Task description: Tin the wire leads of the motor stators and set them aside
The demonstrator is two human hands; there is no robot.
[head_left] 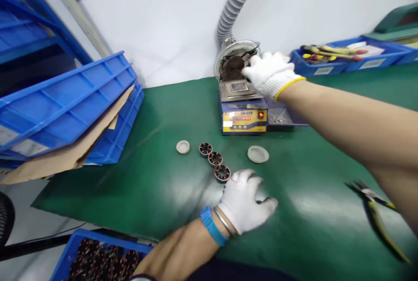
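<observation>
My left hand (246,202), in a white glove, hovers low over or rests on the green table with its fingers spread. Its fingertips are close to the nearest of three motor stators (222,173), black rings with copper windings set in a slanting row. A dark edge shows under the palm, mostly hidden. My right hand (271,74), gloved too, is above the solder pot (244,115), in front of the round fume hood (217,61). Its fingers are curled together; whatever they hold is hidden by the glove and blur.
Two whitish lids (183,147) flank the stators. Pliers (372,198) with yellow-green handles lie at right. Blue bins (323,69) of tools stand along the wall. Large blue crates (72,102) with cardboard stand at left. A blue tray (70,250) of stators is at lower left.
</observation>
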